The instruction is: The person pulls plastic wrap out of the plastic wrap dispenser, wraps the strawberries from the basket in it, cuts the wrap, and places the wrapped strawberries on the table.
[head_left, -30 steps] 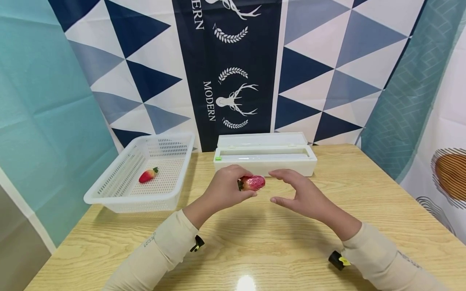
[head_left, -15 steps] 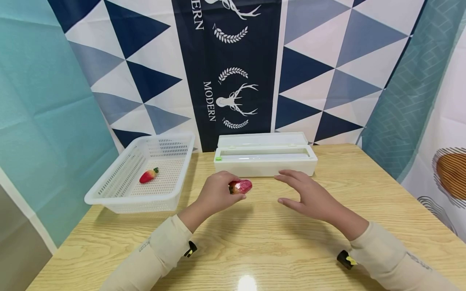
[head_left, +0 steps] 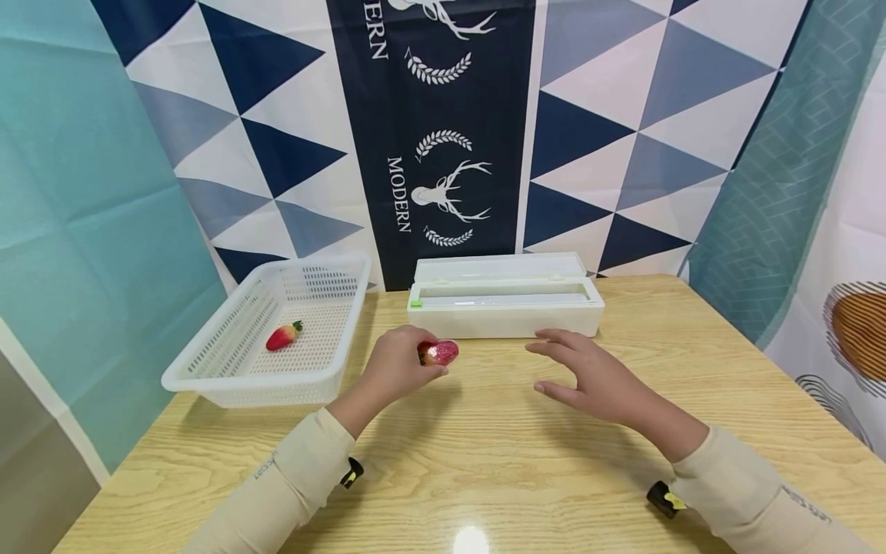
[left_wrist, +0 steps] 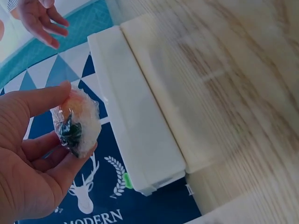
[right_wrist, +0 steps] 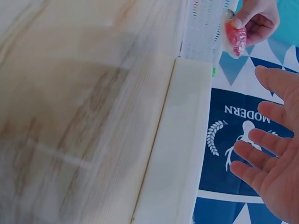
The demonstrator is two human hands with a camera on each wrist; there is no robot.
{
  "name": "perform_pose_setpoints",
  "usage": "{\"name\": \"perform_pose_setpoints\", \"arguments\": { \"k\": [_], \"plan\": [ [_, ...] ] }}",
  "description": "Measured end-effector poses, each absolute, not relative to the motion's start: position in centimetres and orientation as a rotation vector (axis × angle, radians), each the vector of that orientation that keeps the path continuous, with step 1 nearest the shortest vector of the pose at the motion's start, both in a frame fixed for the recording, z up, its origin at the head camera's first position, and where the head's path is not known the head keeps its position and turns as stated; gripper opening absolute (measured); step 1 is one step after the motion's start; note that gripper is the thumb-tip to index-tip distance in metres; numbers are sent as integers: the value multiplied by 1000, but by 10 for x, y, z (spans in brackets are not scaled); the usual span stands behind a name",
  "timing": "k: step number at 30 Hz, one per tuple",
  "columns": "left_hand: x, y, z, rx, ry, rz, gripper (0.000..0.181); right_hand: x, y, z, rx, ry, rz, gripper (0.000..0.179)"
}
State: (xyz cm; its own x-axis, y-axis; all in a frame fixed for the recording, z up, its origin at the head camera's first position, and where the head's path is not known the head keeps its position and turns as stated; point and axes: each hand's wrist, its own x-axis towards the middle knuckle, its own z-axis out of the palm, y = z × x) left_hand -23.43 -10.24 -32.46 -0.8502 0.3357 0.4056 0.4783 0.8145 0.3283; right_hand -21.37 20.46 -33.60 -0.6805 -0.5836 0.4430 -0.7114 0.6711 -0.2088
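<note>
My left hand (head_left: 398, 363) pinches a strawberry (head_left: 440, 353) above the table, between thumb and fingertips. Clear plastic film wraps this strawberry, as its shine and wrinkles show in the left wrist view, where its green leaves (left_wrist: 70, 132) are visible too. Off to the right, my right hand (head_left: 595, 378) hovers with relaxed, spread fingers and holds nothing. A second strawberry (head_left: 284, 336), red with a pale top and green leaves, lies in the white perforated basket (head_left: 252, 382) on the left. Behind both hands stands a white cling film dispenser box (head_left: 505, 322), its lid raised.
The wooden table (head_left: 484, 454) spreads beneath the hands. A patterned curtain (head_left: 443, 115) with triangles and deer hangs right behind the dispenser. On the dispenser's left end sits a small green tab (head_left: 415, 304).
My left hand has moved left with the wrapped strawberry. My right hand has drawn slightly to the right, widening the gap between the hands.
</note>
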Motion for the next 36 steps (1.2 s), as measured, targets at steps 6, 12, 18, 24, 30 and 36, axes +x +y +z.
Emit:
{"name": "perform_pose_setpoints", "arguments": {
  "k": [6,12,18,24,30,36],
  "plan": [
    [-241,-107,-328,-537,-2691,-587,45,-214,205,-335,1001,-2578,521,49],
    [-249,-113,-333,-500,-2693,-586,38,-214,206,-336,1000,-2593,533,48],
    [-258,-119,-335,-431,-2724,-623,33,-216,208,-339,1009,-2592,538,44],
    [-269,-123,-337,-313,-2790,-623,33,-216,208,-339,1014,-2601,544,42],
    [-281,-123,-339,-144,-2859,-623,32,-216,206,-341,1017,-2615,551,42],
    [-294,-123,-342,19,-2916,-603,23,-215,206,-340,1007,-2623,558,41]
  ]
}}
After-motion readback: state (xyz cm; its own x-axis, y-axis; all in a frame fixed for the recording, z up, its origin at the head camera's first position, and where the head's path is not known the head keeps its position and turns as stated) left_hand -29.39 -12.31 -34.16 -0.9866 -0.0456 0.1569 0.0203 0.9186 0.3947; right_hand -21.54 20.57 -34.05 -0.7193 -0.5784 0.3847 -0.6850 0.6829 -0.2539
